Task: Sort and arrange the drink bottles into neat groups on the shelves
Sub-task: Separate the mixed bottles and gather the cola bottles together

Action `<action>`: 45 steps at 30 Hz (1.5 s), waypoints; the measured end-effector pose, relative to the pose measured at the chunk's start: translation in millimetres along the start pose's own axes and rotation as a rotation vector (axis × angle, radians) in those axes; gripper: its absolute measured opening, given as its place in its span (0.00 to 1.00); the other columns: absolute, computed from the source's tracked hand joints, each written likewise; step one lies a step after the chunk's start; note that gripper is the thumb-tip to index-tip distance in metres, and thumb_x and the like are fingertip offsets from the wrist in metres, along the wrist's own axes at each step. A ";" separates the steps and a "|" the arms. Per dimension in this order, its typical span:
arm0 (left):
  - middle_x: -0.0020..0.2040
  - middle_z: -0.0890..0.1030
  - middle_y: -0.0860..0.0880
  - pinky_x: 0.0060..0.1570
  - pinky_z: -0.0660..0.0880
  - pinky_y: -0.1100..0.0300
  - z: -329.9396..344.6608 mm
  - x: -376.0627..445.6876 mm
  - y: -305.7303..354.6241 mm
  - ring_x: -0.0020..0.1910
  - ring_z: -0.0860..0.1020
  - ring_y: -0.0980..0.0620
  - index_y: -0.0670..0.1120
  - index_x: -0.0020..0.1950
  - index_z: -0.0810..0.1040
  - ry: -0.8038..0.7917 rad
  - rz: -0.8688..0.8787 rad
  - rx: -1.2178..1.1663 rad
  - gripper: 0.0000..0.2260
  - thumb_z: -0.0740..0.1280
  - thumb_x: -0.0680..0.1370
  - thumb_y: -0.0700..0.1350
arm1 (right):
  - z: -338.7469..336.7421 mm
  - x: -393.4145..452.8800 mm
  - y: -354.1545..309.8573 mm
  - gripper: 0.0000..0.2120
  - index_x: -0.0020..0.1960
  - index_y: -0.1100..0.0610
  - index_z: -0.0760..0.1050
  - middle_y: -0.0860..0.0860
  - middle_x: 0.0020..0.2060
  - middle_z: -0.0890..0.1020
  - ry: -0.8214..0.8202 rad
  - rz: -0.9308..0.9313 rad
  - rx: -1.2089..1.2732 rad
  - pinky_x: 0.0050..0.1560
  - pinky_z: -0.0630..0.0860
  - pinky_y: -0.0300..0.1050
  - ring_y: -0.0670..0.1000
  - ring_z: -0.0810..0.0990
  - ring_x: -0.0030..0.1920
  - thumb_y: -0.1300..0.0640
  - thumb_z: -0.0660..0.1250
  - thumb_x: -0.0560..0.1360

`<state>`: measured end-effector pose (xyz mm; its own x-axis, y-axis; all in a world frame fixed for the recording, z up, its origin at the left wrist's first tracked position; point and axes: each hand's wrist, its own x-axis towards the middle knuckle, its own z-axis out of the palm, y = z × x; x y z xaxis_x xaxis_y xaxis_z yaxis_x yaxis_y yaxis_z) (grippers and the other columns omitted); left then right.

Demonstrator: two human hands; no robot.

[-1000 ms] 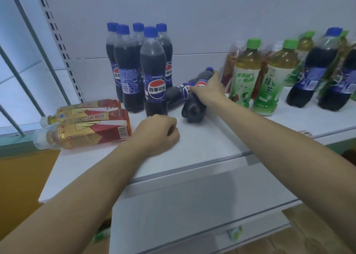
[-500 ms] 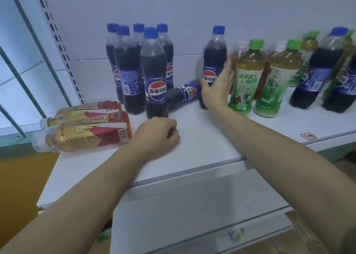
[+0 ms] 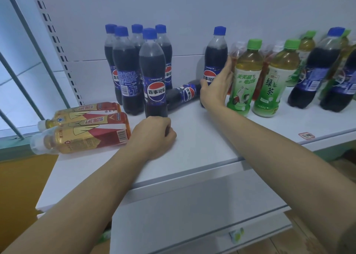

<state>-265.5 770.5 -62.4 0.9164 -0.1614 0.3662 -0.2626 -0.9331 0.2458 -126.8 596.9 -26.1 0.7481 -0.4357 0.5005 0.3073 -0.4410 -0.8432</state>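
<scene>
Several upright cola bottles (image 3: 153, 74) with blue caps stand grouped at the back left of the white shelf (image 3: 202, 144). One cola bottle (image 3: 215, 59) stands upright apart from them, and my right hand (image 3: 216, 88) is wrapped around its lower half. Another cola bottle (image 3: 183, 94) lies on its side between the group and my right hand. My left hand (image 3: 154, 136) rests as a closed fist on the shelf, holding nothing. Two green tea bottles (image 3: 244, 80) with green caps stand just right of my right hand.
Two amber drink bottles (image 3: 82, 136) with red and gold labels lie on their sides at the shelf's left end. More cola and tea bottles (image 3: 316, 70) stand mixed at the far right. A lower shelf (image 3: 192, 215) juts out below. A red sticker (image 3: 306, 135) sits near the front edge.
My right hand has lifted a lying cola bottle upright and set it next to the green tea bottles. My left fist has stayed put.
</scene>
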 end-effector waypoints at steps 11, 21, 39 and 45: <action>0.38 0.76 0.50 0.35 0.71 0.55 -0.7 1.1 4.5 0.38 0.75 0.45 0.48 0.38 0.72 -0.006 0.018 0.047 0.11 0.62 0.78 0.50 | -14.3 -56.5 -18.1 0.26 0.67 0.56 0.69 0.52 0.57 0.75 -0.038 -0.192 0.112 0.57 0.73 0.34 0.48 0.76 0.55 0.68 0.69 0.72; 0.34 0.72 0.52 0.30 0.66 0.57 0.0 -1.1 3.7 0.36 0.74 0.44 0.48 0.37 0.70 0.013 -0.016 0.042 0.11 0.63 0.77 0.50 | 38.7 -12.6 -21.7 0.27 0.80 0.47 0.58 0.55 0.77 0.67 -0.836 0.131 -0.386 0.51 0.70 0.45 0.61 0.72 0.70 0.40 0.48 0.84; 0.35 0.76 0.47 0.33 0.71 0.57 0.6 0.4 4.9 0.35 0.76 0.45 0.47 0.36 0.72 -0.003 -0.069 0.063 0.13 0.62 0.77 0.52 | 27.5 -16.8 -8.5 0.24 0.73 0.43 0.65 0.57 0.69 0.72 -0.615 -0.189 -0.107 0.54 0.77 0.47 0.55 0.77 0.59 0.57 0.67 0.82; 0.33 0.76 0.47 0.32 0.68 0.56 -0.9 0.1 6.8 0.36 0.75 0.44 0.47 0.34 0.72 -0.010 -0.074 0.085 0.14 0.62 0.77 0.52 | 21.9 -32.6 4.2 0.24 0.73 0.36 0.61 0.57 0.62 0.70 -0.542 -0.301 -0.166 0.63 0.74 0.54 0.56 0.75 0.55 0.52 0.64 0.83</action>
<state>-267.5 764.4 -59.9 0.9355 -0.0936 0.3407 -0.1675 -0.9665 0.1944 -137.1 626.5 -50.3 0.8478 0.1656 0.5039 0.4877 -0.6168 -0.6179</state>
